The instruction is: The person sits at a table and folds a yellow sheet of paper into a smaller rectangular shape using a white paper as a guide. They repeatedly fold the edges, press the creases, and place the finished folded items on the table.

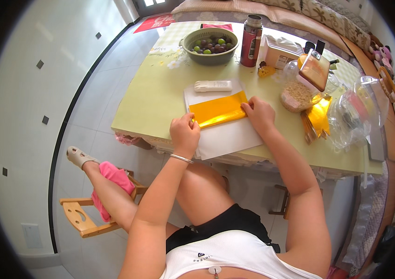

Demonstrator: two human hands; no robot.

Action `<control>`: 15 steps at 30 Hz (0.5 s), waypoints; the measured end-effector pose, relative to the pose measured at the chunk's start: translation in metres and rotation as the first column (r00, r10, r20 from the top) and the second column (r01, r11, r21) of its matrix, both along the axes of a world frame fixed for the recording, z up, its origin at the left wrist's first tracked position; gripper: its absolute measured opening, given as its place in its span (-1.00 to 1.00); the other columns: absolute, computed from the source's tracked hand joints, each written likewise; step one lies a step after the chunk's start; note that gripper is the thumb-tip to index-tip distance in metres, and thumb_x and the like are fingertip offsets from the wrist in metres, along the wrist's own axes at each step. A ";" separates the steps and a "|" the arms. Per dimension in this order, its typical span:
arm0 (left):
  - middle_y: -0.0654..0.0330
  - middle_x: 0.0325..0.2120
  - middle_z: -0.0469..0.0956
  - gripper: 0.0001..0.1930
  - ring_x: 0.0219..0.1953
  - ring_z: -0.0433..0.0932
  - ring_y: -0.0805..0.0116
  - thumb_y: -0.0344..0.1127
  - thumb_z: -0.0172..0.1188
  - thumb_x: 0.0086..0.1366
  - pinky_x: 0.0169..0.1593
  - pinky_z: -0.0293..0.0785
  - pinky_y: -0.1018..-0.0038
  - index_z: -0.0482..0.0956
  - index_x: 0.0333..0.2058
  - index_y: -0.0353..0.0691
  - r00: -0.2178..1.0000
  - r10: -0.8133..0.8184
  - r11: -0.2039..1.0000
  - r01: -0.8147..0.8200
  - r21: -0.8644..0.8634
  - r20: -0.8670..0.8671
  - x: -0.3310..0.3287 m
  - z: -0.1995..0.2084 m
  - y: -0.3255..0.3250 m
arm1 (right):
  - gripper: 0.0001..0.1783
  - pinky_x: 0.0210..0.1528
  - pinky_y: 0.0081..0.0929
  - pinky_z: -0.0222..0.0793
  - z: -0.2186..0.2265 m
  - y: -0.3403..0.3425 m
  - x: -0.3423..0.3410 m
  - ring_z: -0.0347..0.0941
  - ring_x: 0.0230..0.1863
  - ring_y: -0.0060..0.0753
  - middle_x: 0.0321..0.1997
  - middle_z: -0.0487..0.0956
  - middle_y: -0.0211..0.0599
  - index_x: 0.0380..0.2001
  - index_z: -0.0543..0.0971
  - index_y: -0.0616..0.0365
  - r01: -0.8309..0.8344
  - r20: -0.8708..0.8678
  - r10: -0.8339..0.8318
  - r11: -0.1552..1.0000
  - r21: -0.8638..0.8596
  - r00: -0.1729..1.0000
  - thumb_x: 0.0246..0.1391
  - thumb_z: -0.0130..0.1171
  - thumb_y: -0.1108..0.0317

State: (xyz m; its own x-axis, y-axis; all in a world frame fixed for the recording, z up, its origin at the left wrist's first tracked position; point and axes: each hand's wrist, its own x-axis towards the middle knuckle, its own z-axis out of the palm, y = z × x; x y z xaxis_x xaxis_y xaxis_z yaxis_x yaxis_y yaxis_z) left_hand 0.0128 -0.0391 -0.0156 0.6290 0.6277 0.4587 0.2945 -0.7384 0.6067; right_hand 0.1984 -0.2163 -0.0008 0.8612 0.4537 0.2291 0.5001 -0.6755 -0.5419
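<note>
A shiny gold foil sheet (220,109) with a fold along its near edge lies over white paper (230,139) on the table. My left hand (185,135) pinches its left end between thumb and fingers. At the other end, my right hand (260,113) grips the near right corner, fingertips closed on the foil. Just beyond the sheet rests a white oblong object (213,86), its kind unclear. More gold foil pieces (319,116) are piled to the right of my right forearm.
On the yellow-green table (153,100) stand a colander of grapes (210,46), a red thermos (251,41), a tissue box (281,52), a jar of grain-like bits (296,95) with a phone (315,69) above it, and large clear plastic containers (355,111). A wooden chair (82,217) is at lower left.
</note>
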 end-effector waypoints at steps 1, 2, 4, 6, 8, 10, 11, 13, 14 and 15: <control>0.17 -0.61 0.54 -0.78 -0.36 0.49 0.17 -0.47 0.25 0.11 -0.17 0.47 0.23 0.69 -0.23 -0.25 1.000 -0.001 1.000 0.001 0.017 0.007 0.000 -0.001 0.001 | -0.70 -0.26 -0.16 0.48 0.000 0.001 0.000 0.62 -0.32 -0.07 -0.42 0.68 -0.21 -0.38 0.62 0.06 0.004 -0.008 -0.004 1.000 -0.007 1.000 0.11 0.33 0.04; 0.17 -0.61 0.53 -0.79 -0.36 0.49 0.17 -0.47 0.25 0.11 -0.17 0.47 0.22 0.69 -0.23 -0.26 1.000 -0.003 0.999 0.003 0.034 0.014 -0.001 -0.002 0.001 | -0.69 -0.26 -0.16 0.48 0.001 0.003 0.000 0.62 -0.32 -0.06 -0.42 0.68 -0.20 -0.37 0.62 0.06 0.007 -0.015 -0.008 1.000 -0.014 1.000 0.11 0.33 0.04; 0.17 -0.61 0.53 -0.80 -0.37 0.48 0.15 -0.47 0.24 0.11 -0.17 0.46 0.22 0.69 -0.24 -0.26 1.000 -0.012 0.998 0.012 0.054 0.002 0.000 -0.002 0.001 | -0.68 -0.25 -0.16 0.48 0.000 0.003 0.001 0.62 -0.31 -0.06 -0.40 0.68 -0.19 -0.34 0.61 0.06 0.018 -0.022 -0.019 0.999 -0.027 1.000 0.11 0.33 0.03; 0.16 -0.61 0.53 -0.80 -0.37 0.48 0.14 -0.47 0.24 0.11 -0.16 0.46 0.21 0.68 -0.25 -0.25 1.000 -0.016 0.997 0.016 0.077 0.000 0.000 -0.003 0.001 | -0.66 -0.25 -0.16 0.49 -0.001 0.003 0.002 0.63 -0.31 -0.05 -0.39 0.68 -0.19 -0.30 0.59 0.06 0.027 -0.021 -0.028 0.999 -0.034 0.999 0.11 0.34 0.02; 0.16 -0.61 0.52 -0.81 -0.37 0.48 0.13 -0.47 0.23 0.11 -0.16 0.45 0.21 0.68 -0.26 -0.24 1.000 -0.015 0.995 0.014 0.102 0.006 0.001 -0.005 0.002 | -0.63 -0.24 -0.17 0.49 -0.001 0.003 0.001 0.63 -0.30 -0.04 -0.37 0.69 -0.18 -0.25 0.57 0.06 0.031 0.000 -0.031 0.999 -0.038 1.000 0.11 0.34 0.01; 0.15 -0.60 0.52 -0.82 -0.37 0.48 0.12 -0.47 0.23 0.11 -0.16 0.45 0.21 0.68 -0.27 -0.24 1.000 -0.016 0.993 0.017 0.115 -0.007 0.001 -0.004 0.002 | -0.61 -0.24 -0.17 0.49 -0.001 0.002 0.000 0.63 -0.30 -0.04 -0.36 0.69 -0.18 -0.23 0.55 0.07 0.035 0.008 -0.035 0.999 -0.041 0.999 0.10 0.35 0.00; 0.15 -0.60 0.52 -0.82 -0.37 0.48 0.12 -0.47 0.23 0.10 -0.16 0.45 0.21 0.68 -0.27 -0.24 1.000 -0.017 0.993 0.018 0.121 -0.013 0.001 -0.004 0.001 | -0.61 -0.23 -0.17 0.49 -0.001 0.002 0.000 0.64 -0.29 -0.04 -0.36 0.69 -0.18 -0.22 0.55 0.07 0.035 0.006 -0.035 0.998 -0.043 0.999 0.10 0.35 0.00; 0.16 -0.62 0.51 -0.83 -0.37 0.48 0.12 -0.47 0.22 0.11 -0.16 0.45 0.21 0.68 -0.28 -0.24 1.000 -0.010 0.991 0.013 0.131 -0.025 0.001 -0.005 0.003 | -0.60 -0.23 -0.17 0.49 0.000 0.003 -0.001 0.64 -0.29 -0.04 -0.36 0.69 -0.18 -0.22 0.54 0.07 0.034 0.009 -0.033 0.998 -0.045 0.999 0.10 0.35 0.00; 0.16 -0.63 0.50 -0.83 -0.37 0.48 0.12 -0.47 0.22 0.11 -0.16 0.45 0.21 0.68 -0.29 -0.24 1.000 -0.006 0.991 0.010 0.136 -0.031 0.001 -0.006 0.003 | -0.60 -0.23 -0.17 0.49 0.000 0.004 -0.002 0.64 -0.30 -0.05 -0.37 0.69 -0.18 -0.22 0.54 0.07 0.034 0.013 -0.033 0.998 -0.046 0.999 0.10 0.35 0.00; 0.14 -0.60 0.51 -0.82 -0.37 0.48 0.11 -0.47 0.23 0.10 -0.16 0.45 0.21 0.68 -0.28 -0.24 0.999 -0.015 0.987 0.020 0.159 -0.038 0.001 -0.005 0.003 | -0.60 -0.24 -0.17 0.49 -0.001 0.004 -0.002 0.64 -0.30 -0.05 -0.37 0.69 -0.18 -0.23 0.54 0.07 0.035 0.017 -0.034 0.998 -0.047 0.999 0.10 0.35 0.00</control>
State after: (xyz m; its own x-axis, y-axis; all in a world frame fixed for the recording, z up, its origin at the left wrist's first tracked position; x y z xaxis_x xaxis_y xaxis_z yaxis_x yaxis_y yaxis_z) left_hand 0.0139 -0.0358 -0.0203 0.6575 0.5371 0.5284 0.3006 -0.8300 0.4698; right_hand 0.1963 -0.2123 -0.0016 0.8729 0.4344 0.2219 0.4843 -0.7171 -0.5012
